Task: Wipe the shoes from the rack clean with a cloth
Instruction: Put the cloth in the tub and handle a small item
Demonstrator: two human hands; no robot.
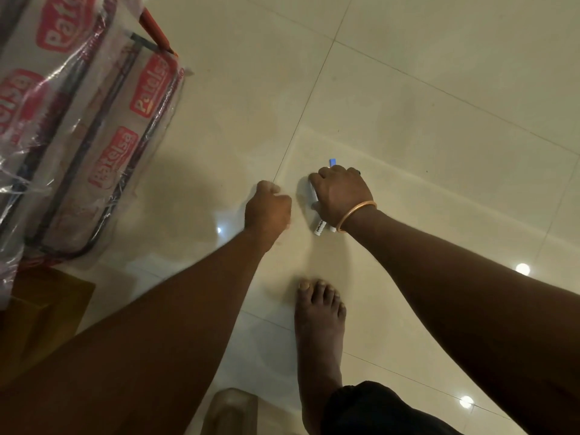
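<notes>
Head: right grip (340,193) holds white item (318,229); "Patelsa" wrapping (94,127).

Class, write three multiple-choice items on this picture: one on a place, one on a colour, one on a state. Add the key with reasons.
1. The plastic-wrapped bundle lies: A) left of the left hand B) between the hands C) under the foot.
2. The bangle on the right wrist is: A) blue B) gold C) black.
3. The right hand: A) lies flat B) grips a white object C) points upward.
Key: 1A, it fills the left edge; 2B, it shines gold; 3B, fingers curl round it.
</notes>
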